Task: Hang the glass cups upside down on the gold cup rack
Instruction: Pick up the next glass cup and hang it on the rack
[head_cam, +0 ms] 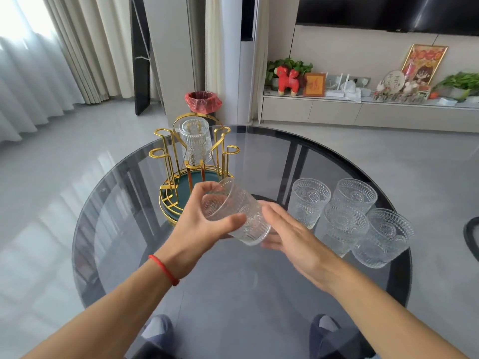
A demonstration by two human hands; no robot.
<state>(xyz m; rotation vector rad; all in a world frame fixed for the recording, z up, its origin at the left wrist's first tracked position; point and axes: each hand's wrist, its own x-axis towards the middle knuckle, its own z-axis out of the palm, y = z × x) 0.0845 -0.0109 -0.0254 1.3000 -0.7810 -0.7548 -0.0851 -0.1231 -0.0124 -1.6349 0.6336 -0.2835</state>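
Clear embossed glass, gold wire, smoky grey tabletop.

The cups (308, 200) are colourless, pressed with beaded arches and sunflower rosettes over ribbed bases; the one on the rack (193, 156) shows vertical ribbing. The rack is shiny gold with a dark teal tray (181, 195). The table (233, 294) is tinted grey glass. A red string (164, 270) circles the left wrist. The bin liner (203, 101) is red.

The far fingers of the left hand (204, 218) are seen only through the tilted, embossed clear glass cup (234, 212) held in it. The fingertips of the right hand (293, 233) are blurred and partly hidden behind that cup. The near rim of the round smoked-glass table (259, 294) is cut off by the bottom edge.
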